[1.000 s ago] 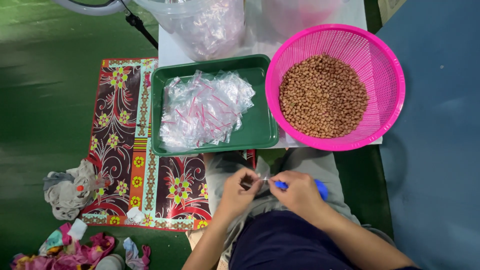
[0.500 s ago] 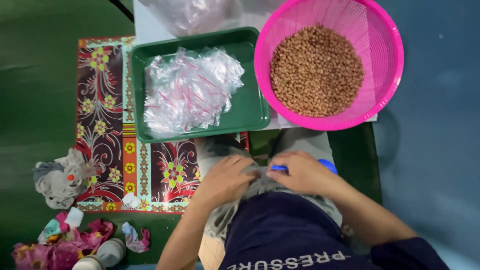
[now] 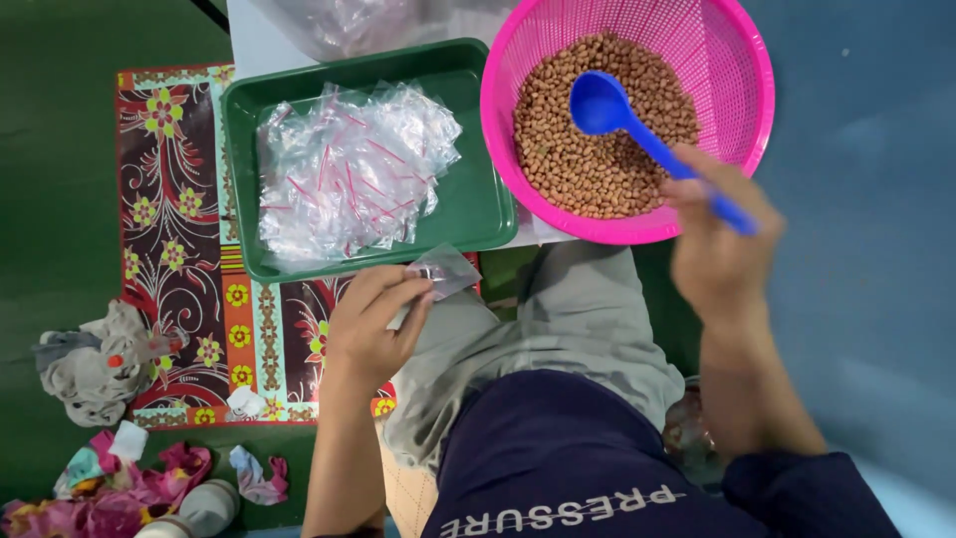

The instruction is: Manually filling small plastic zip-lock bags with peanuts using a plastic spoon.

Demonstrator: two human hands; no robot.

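Up at the far right, the right hand [image 3: 719,239] was closed tight around the handle of a blue scoop [image 3: 637,130]. Its round bowl hung just over the peanuts [image 3: 588,169] in the pink basket [image 3: 747,90]. Nearer, the left hand [image 3: 373,324] pinched 1 small clear bag [image 3: 445,271] between thumb and fingers. Just beyond it, on the left, a green tray [image 3: 478,204] held a heap of clear bags [image 3: 349,169]. A flowery mat [image 3: 169,239] lay under the tray.

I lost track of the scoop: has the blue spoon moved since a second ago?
Yes. The blue spoon, in the right hand, went from the lap up over the peanuts in the pink basket.
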